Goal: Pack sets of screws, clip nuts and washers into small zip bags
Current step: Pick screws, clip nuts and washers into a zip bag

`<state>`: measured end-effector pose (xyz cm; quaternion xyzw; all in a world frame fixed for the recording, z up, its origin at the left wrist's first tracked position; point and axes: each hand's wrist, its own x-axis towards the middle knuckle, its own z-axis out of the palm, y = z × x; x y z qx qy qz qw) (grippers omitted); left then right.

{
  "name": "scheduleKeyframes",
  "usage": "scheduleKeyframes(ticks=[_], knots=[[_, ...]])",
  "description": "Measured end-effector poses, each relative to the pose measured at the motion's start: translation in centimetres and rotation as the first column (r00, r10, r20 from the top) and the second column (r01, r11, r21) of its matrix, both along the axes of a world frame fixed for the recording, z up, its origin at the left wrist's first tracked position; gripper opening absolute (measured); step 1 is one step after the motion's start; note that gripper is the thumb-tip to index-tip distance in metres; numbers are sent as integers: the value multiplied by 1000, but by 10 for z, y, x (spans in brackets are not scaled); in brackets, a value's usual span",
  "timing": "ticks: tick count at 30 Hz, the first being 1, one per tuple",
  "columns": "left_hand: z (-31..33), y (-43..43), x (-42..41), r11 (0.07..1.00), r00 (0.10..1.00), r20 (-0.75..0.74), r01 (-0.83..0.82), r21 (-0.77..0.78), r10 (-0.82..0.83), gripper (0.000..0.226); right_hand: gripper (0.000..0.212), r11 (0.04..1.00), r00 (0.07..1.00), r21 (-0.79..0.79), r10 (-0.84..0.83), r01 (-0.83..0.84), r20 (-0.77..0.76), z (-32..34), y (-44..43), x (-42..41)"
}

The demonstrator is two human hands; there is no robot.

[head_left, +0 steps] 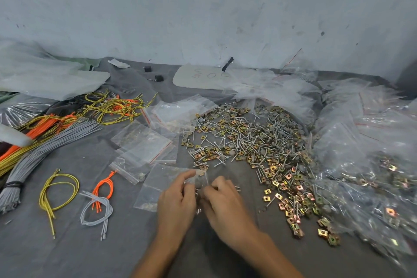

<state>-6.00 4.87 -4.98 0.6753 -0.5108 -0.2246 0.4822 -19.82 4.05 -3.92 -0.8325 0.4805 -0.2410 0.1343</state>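
Note:
My left hand [177,198] and my right hand [225,205] meet at the table's front centre, both pinching one small clear zip bag [199,179] with a grey washer and screws inside. A wide heap of silver screws [250,140], grey washers and gold clip nuts [286,189] spreads just right of and beyond my hands. Empty zip bags with red seal lines [144,144] lie scattered to the left of the heap, one flat bag [155,187] right under my left hand.
Filled bags [365,165] pile up along the right side. Bundles of grey, orange and yellow-green wires [49,137] cover the left, with small wire sets [97,205] in front. Large plastic sheets [45,74] and a wall stand behind the grey cloth.

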Motion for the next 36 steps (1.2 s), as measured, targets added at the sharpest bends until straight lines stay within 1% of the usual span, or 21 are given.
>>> scheduleKeyframes(ticks=[2, 5, 7, 9, 11, 14, 16, 20, 23, 25, 30, 33, 36], knots=[[-1, 0, 1, 1000, 1000, 9, 8, -2, -8, 35, 14, 1000, 1000, -16, -1, 2, 31, -2, 6, 0], [-1, 0, 2, 1000, 1000, 8, 8, -2, -8, 35, 25, 1000, 994, -1, 13, -13, 104, -7, 24, -10], [1, -1, 1, 1000, 1000, -26, 5, 3, -5, 39, 25, 999, 985, -17, -28, 31, 168, -10, 39, -25], [2, -1, 1, 1000, 998, -58, 4, 6, -4, 41, 21, 989, 973, -88, -100, 120, 206, -11, 53, -42], [3, -2, 3, 1000, 997, -79, 3, 5, -3, 41, 19, 975, 962, -118, -160, 190, 222, -14, 67, -61], [1, 0, 6, 1000, 996, -83, 22, 1, -22, 39, 22, 962, 947, -94, -232, 258, 224, -16, 86, -82], [-1, 2, 5, 999, 997, -76, 32, -11, -32, 39, 25, 957, 938, -68, -262, 283, 227, -16, 93, -91], [0, 1, 0, 999, 998, -63, 28, -15, -29, 30, 21, 945, 928, -85, -290, 317, 236, -7, 84, -102], [3, 1, -1, 1000, 997, -65, 29, -13, -29, 30, 18, 930, 932, -141, -312, 340, 187, 11, 47, -111], [4, 1, -1, 999, 997, -66, 32, -11, -33, 32, 13, 918, 926, -141, -350, 370, 144, 26, 10, -120], [3, 2, -2, 999, 997, -72, 33, -11, -33, 34, 15, 910, 908, -44, -414, 412, -60, 44, -80, -140], [2, 1, 0, 999, 997, -69, 32, 3, -31, 28, 16, 935, 925, 15, -347, 354, -156, 43, -110, -135], [0, 1, 1, 999, 997, -64, 34, 15, -33, 32, 22, 929, 896, 50, -337, 366, -291, 34, -123, -127]])
